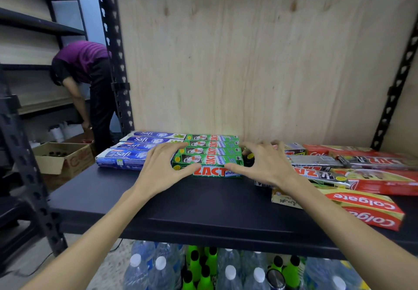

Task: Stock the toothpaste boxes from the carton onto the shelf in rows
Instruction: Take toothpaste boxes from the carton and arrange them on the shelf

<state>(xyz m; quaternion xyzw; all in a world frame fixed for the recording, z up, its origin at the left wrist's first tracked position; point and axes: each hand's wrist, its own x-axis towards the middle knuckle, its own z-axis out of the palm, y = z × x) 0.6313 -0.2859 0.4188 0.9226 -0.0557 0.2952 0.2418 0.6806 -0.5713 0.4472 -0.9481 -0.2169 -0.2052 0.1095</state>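
Green Zact boxes (208, 154), 4 deep beside 4 blue Safi boxes (135, 148) at shelf (181, 201) rear. Left hand (161, 170), right hand (263, 165): fingers curled, clamped on Zact ends, likely squaring rows. Loose red boxes (366, 208) right, unsorted.

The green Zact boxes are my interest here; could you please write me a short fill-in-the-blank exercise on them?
1. The left hand and right hand hold the green Zact boxes at opposite ____.
2. The blue Safi boxes lie to the ____ of them.
3. The Colgate box is mainly ____.

Missing: ends; left; red
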